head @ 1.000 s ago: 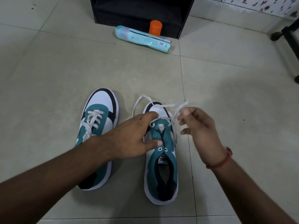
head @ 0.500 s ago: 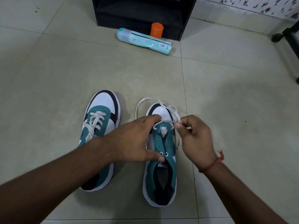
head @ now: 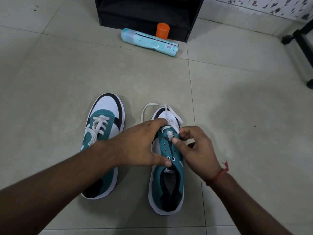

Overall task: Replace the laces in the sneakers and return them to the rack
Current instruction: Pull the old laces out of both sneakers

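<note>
My right hand (head: 194,150), raised a second ago with the lace (head: 172,116), has dropped to the right sneaker (head: 166,177), fingers pinching lace at an eyelet; left hand (head: 140,146) spread, steadying it; threading barely begun

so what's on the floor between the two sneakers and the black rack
In the head view, a light blue spray can lies on its side before the black rack, with an orange cap behind it. Otherwise bare tile floor up to both sneakers.
</note>
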